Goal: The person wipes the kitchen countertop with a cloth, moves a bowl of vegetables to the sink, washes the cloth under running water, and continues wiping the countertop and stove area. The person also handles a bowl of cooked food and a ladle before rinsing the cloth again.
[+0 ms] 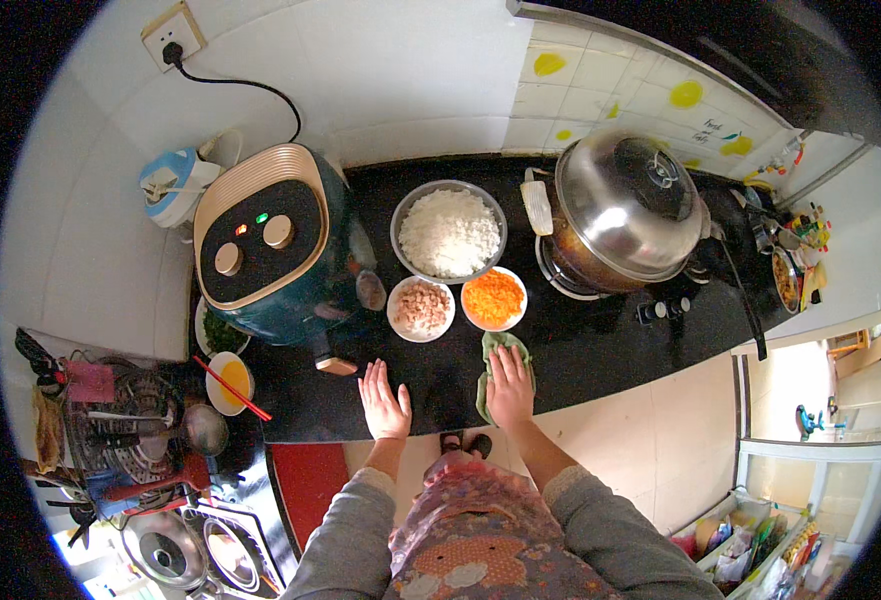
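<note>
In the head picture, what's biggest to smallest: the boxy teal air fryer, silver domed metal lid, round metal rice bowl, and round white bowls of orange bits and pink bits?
1. Teal air fryer
2. Domed metal lid
3. Metal rice bowl
4. White bowl of orange bits, white bowl of pink bits: too alike to rank.

Brightly lit, glaring white on the lid (628, 207); fairly sharp centrally, bowed strongly toward blackened edges.
</note>
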`<action>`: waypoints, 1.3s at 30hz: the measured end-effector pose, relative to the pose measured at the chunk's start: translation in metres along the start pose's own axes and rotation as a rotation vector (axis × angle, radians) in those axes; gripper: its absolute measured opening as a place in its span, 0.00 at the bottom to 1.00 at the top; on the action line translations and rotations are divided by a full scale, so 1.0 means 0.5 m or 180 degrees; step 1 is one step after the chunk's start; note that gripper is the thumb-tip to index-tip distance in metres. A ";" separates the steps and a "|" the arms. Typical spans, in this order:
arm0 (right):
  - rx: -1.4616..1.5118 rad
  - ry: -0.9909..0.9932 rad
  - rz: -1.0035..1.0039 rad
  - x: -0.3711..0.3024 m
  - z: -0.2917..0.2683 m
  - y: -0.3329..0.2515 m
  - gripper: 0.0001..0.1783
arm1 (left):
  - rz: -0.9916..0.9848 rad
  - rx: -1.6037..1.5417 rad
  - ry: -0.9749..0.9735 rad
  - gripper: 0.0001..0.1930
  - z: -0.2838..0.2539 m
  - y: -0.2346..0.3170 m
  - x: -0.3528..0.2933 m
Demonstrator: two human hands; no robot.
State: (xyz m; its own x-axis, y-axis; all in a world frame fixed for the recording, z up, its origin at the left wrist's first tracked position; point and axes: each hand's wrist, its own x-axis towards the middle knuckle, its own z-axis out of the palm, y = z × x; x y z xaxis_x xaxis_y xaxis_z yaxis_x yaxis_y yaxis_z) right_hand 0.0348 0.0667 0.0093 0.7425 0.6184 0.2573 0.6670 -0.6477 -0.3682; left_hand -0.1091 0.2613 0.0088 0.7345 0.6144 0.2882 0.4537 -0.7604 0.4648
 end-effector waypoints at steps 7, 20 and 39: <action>0.1105 0.0246 0.0203 -0.051 -0.044 0.055 0.22 | 0.0075 0.0045 0.0037 0.27 0.013 0.002 0.010; 0.0486 0.0841 0.1016 0.025 -0.139 0.307 0.24 | 0.0197 -0.0207 -0.0106 0.33 0.028 0.026 -0.020; -0.0733 -0.0117 0.0348 0.028 -0.160 0.387 0.22 | 0.0318 -0.0475 -0.0459 0.33 0.172 0.298 -0.035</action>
State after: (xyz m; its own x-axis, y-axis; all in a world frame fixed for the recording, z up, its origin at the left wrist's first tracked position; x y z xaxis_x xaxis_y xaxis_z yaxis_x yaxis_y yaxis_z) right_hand 0.1794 -0.0856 0.0131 0.8110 0.5522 0.1931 0.5824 -0.7932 -0.1778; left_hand -0.0109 0.1189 0.0008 0.8414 0.4931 0.2213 0.3034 -0.7698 0.5616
